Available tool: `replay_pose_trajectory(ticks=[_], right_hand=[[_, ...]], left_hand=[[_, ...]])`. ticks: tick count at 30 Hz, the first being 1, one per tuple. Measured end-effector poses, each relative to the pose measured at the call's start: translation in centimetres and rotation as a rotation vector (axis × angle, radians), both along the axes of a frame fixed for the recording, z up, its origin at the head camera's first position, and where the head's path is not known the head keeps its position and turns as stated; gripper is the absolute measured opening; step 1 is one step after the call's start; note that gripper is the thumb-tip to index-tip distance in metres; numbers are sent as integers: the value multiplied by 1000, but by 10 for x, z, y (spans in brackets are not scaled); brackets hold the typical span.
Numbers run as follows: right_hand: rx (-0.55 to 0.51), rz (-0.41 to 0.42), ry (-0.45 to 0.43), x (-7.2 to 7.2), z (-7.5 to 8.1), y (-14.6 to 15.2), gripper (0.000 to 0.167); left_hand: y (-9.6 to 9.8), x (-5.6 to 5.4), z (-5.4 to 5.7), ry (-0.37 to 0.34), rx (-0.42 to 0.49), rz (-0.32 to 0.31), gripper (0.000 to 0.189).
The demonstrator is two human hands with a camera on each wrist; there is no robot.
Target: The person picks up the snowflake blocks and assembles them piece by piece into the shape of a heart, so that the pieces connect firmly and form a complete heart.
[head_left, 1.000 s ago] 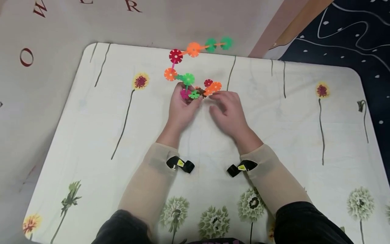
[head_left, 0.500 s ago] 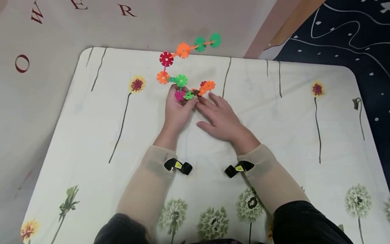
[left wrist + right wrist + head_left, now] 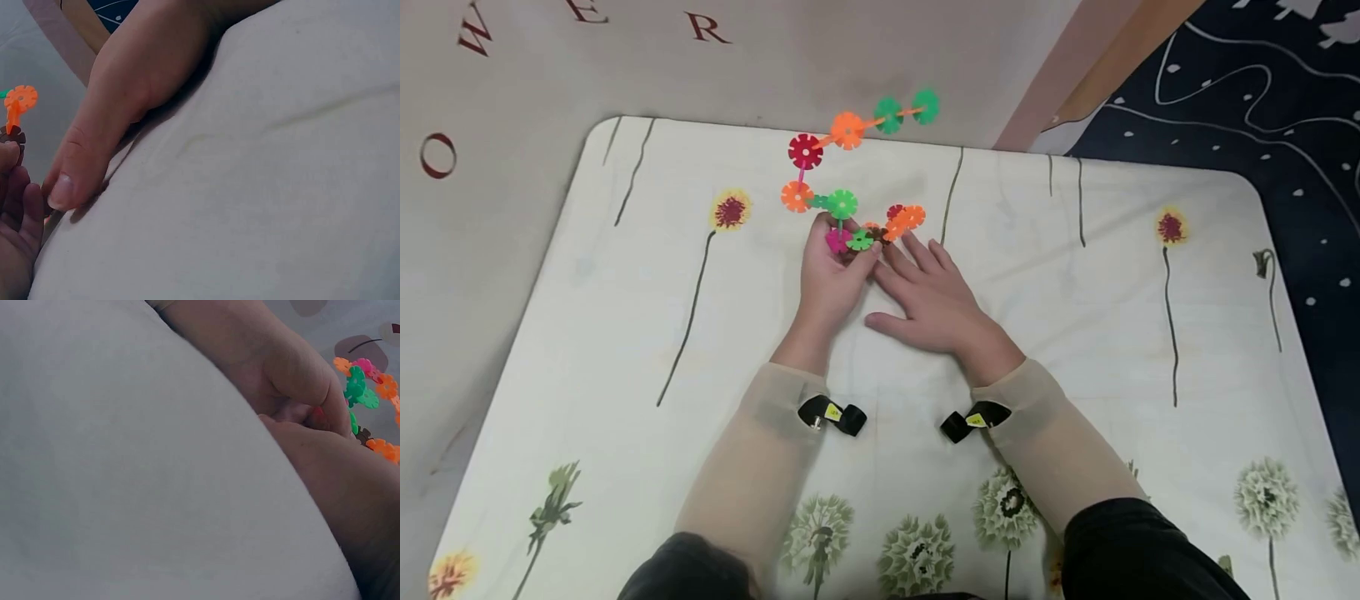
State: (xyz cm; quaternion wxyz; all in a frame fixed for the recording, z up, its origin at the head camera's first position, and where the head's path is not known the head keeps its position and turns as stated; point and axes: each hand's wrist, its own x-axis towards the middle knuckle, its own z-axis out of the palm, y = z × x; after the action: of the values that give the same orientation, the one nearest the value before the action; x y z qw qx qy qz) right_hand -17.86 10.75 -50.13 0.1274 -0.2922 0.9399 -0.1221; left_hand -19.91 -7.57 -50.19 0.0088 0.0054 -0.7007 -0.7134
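My left hand [image 3: 831, 279] grips a chain of plastic snowflake discs [image 3: 842, 204] by its lower end, thumb over a brown disc. Green, orange, red and pink discs are slotted edge to edge and curve up toward the far table edge. Another short run of orange and red discs [image 3: 904, 222] sticks out to the right of the thumb. My right hand [image 3: 932, 304] lies flat, palm down, fingers spread, with its fingertips right by the left thumb and the orange discs. In the left wrist view, an orange disc [image 3: 21, 98] rises above the left fingertips.
A white cloth with printed flowers covers the table [image 3: 625, 333]. Behind its far edge stands a pale wall [image 3: 760, 75] with letters. A dark patterned surface [image 3: 1247, 125] lies beyond the right side. Each wrist wears a small black camera [image 3: 848, 419].
My right hand has gone from curled fingers near the orange discs to lying flat with fingers spread, a little nearer to me. My left hand keeps its hold on the chain.
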Motion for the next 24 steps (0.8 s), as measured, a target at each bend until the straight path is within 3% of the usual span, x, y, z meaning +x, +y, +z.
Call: replay_pose_trajectory(ticks=[5,8,12,15,19,24], right_hand=[[-67,1,97,-2,-2,-4,82],[-176,-43,162,-3,-3,-4,65],[-337,-188,208,-4,-7,-3,36],[-430,-309,241,-3,-9,-2,23],[-537,-435,239,-3,-9,-2,21],[-786,-538,222,-4,-6,-3,19]], left_hand=[[-3,2,2,-8,-7,5,48],[-3,1,1,7,10,1,46],[-2,1,-1,23,13,-5,45],[-2,1,-2,16,-3,0,45],[-1,1,-1,-1,-6,-3,48],[-2,1,3,-4,-21,1,49]])
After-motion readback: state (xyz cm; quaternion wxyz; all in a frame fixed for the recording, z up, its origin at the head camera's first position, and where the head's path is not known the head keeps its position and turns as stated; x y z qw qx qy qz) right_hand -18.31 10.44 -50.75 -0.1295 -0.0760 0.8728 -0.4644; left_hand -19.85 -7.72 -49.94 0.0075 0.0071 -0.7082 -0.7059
